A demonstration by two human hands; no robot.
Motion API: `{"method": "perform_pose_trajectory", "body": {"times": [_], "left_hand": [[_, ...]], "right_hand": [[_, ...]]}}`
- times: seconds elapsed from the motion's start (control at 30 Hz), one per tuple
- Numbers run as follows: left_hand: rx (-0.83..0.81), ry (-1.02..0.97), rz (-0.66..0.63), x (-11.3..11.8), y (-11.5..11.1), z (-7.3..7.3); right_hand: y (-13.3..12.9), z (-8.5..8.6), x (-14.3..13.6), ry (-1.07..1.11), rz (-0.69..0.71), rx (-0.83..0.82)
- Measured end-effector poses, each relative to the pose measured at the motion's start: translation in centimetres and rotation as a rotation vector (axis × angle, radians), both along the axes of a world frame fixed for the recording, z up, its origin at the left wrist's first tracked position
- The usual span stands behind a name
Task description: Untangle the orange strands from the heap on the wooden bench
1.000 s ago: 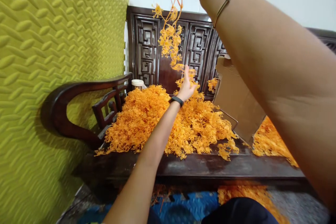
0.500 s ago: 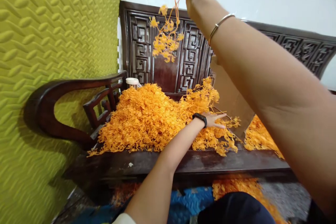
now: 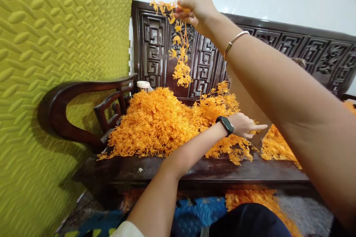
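I see my right hand (image 3: pixel 196 9), now lower at the top middle, pinching 1 dangling string of small orange plastic flowers (image 3: pixel 180 55), while my left hand (image 3: pixel 244 126) has slid right, fingers loose, over the big orange flower pile (image 3: pixel 161 122) on the dark carved wooden bench (image 3: pixel 194 172).

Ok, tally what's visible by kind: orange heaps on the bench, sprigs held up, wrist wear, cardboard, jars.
Orange heaps on the bench: 2, the big pile and a smaller one past the cardboard
Sprigs held up: 1, the strand pinched by the right hand
Wrist wear: 2, the watch by the left hand and the bangle
Cardboard sheets: 1
White-lidded jars: 1
Total: 7
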State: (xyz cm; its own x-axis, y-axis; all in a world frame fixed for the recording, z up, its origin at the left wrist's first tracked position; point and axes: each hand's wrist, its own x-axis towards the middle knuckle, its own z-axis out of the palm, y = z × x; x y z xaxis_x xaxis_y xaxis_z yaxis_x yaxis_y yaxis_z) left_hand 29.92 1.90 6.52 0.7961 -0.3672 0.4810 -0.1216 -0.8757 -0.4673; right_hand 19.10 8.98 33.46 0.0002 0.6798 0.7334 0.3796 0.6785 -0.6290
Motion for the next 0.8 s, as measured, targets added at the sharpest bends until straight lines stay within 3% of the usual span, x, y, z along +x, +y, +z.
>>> {"method": "perform_pose_trajectory", "body": {"times": [0.23,0.5,0.6,0.8], "left_hand": [[0.016,0.109,-0.053,-3.6,-1.8,0.3],[0.082,0.153,0.068,-8.8,0.8,0.4],[0.101,0.140,0.112,-12.1,1.8,-0.2],[0.145,0.207,0.228,-19.7,2.5,-2.3]], "right_hand": [[-0.2,-0.6,1.4,0.015,0.031,-0.072],[-3.2,-0.7,1.1,0.145,0.311,-0.044],[-4.6,-1.8,0.9,0.143,0.400,-0.035],[-7.4,-5.9,-0.1,0.235,0.399,-0.066]]}}
